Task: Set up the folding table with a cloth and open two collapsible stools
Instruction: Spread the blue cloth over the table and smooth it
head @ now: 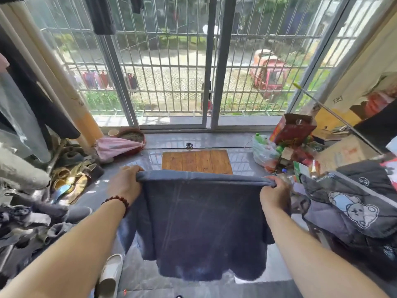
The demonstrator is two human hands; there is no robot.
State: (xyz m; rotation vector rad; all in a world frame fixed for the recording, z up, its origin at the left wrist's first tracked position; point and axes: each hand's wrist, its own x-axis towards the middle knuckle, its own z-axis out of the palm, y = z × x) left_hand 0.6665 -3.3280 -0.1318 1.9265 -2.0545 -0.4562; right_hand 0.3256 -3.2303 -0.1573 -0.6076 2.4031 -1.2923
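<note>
From the head camera, both arms reach forward and hold up a dark blue cloth by its top edge. The left hand, with a bead bracelet on its wrist, has its grip closed around the cloth's upper left corner; the right hand has its grip closed around the upper right corner. The cloth hangs spread between them, its lower edge loose above the tiled floor. Just beyond the top edge stands the small wooden bench, its near part hidden by the cloth. A white shoe lies near left on the floor. A pink bag lies far left, a bear-print quilt is heaped on the right, and barred windows fill the far side.
</note>
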